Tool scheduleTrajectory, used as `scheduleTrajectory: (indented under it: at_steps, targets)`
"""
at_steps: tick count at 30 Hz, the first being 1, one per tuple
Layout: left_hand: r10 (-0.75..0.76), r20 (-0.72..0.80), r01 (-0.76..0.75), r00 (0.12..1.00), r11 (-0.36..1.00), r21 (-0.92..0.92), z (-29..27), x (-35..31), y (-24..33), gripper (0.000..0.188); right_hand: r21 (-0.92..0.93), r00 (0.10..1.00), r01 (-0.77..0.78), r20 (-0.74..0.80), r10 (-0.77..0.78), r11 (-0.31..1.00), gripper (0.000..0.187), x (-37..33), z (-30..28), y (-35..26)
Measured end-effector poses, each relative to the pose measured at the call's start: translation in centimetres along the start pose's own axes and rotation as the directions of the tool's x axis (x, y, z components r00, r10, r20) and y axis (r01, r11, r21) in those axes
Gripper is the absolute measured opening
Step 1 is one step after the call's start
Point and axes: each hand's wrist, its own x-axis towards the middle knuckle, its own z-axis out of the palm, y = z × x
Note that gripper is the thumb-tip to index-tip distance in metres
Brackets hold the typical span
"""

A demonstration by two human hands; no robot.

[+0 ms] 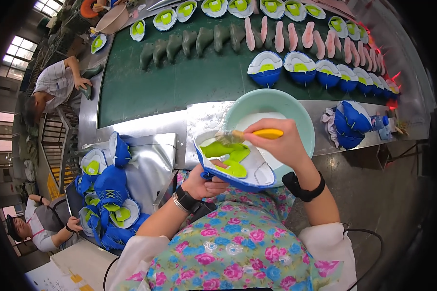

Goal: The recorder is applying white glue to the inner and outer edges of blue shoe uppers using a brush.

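Note:
My left hand (204, 184) grips a blue shoe upper (261, 169), held sole side up with its white underside and lime-green lining showing. In my right hand (284, 145) is a brush with a yellow handle (268, 133). The blurred bristles lie over the far left rim of the upper; whether they touch it I cannot tell. Just beyond the upper stands a pale green basin (303, 121) with white contents, partly hidden by my right hand and the upper.
A green conveyor belt (179, 92) carries dark lasts (205, 41), pink insoles (279, 36) and rows of blue uppers (266, 72). More uppers are piled on the left (111, 189). Crumpled blue uppers (349, 123) and a bottle (383, 128) stand right. Two people (56, 77) are at left.

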Motion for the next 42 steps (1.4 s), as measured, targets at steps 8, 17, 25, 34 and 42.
scheduleTrajectory:
  at_steps: [8,17,25,34,42]
  targets:
    - [0.278,-0.274,-0.219,0.921,0.949,0.227,-1.1,-0.2,1.4,0.015,0.297,0.899,-0.367,-0.13,0.418,0.882,0.018,0.2,-1.6,3.2]
    - [0.778,0.096,-0.503,0.62,0.301,0.81,0.1,3.7,18.6,0.04,0.342,0.747,-0.35,-0.46,0.48,0.872,0.016,-3.5,-6.7,5.0]
    - [0.638,-0.256,-0.393,0.727,0.691,0.607,-8.6,16.6,26.7,0.075,0.276,0.668,-0.479,-0.501,0.55,0.833,0.018,-0.2,-4.1,3.3]
    - [0.984,0.163,0.626,-0.073,-0.082,0.776,-7.5,-15.9,18.0,0.053,-0.109,0.779,-0.34,-0.589,0.215,0.934,0.042,2.7,-1.8,-2.2]
    - [0.972,0.226,0.737,-0.063,-0.107,0.667,-19.9,-23.2,13.6,0.042,-0.363,0.961,0.001,-0.258,-0.101,0.932,0.005,3.9,-0.3,-1.4]
